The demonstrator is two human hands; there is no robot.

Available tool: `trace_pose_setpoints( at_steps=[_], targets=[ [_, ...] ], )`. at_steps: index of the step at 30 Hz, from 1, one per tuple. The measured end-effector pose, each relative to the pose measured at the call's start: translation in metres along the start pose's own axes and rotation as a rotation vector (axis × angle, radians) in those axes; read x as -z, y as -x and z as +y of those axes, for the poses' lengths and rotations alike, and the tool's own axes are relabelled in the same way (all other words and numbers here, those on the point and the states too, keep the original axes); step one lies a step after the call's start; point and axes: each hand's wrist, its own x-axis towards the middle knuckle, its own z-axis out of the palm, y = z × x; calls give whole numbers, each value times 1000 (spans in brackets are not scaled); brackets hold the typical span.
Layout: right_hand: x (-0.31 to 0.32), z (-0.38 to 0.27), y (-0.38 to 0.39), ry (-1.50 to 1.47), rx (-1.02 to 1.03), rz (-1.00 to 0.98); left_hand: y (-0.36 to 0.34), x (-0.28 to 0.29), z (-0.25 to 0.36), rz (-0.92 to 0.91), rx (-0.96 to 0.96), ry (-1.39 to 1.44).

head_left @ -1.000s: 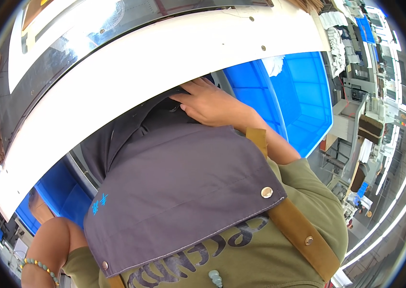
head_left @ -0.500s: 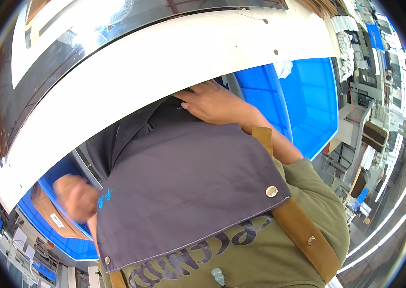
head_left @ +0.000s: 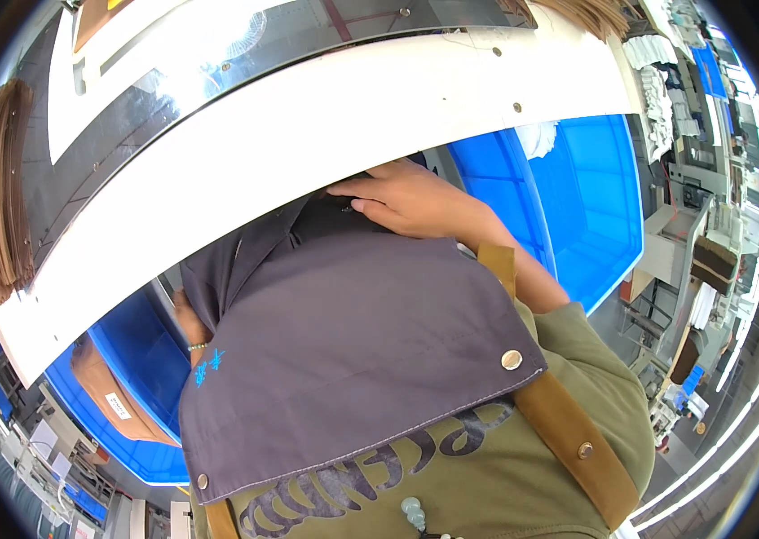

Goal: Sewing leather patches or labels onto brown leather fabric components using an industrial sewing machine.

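Note:
My right hand (head_left: 406, 199) lies over the lap of my dark grey apron (head_left: 353, 332), just under the near edge of the white table (head_left: 308, 148). Its thumb and visible fingers are stretched out and apart, touching the dark cloth; some fingertips are hidden by the table edge. My left hand (head_left: 189, 316) is low on the left, beside the apron's side, with a beaded bracelet (head_left: 198, 347) at the wrist. Apron folds and the table hide its fingers, so what it holds or touches cannot be seen.
Blue bins stand on both sides: the right bin (head_left: 591, 211) has white cloth (head_left: 538, 137) at its far end, the left bin (head_left: 137, 359) sits by a brown labelled piece (head_left: 114, 395). Stacked brown pieces (head_left: 0, 198) rest at the table's left end. A glossy panel (head_left: 155, 103) covers the tabletop.
My left hand, blurred over the left bin before, has moved inward and up to the apron's side, mostly out of sight. The right hand stays on the dark cloth.

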Motion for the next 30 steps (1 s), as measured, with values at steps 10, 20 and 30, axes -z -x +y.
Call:
trace_pose_setpoints(
  at_steps=[10, 20, 30],
  targets=[
    [4, 6, -6, -81, -43, -89, 25, 13, -2, -29, 83, -240],
    [29, 20, 0, -557, -342, -164, 16, 9, 13, -51, 85, -384],
    [14, 40, -3, -299, -487, -133, -1, 29, 11, -145, 33, -486]
  ],
)
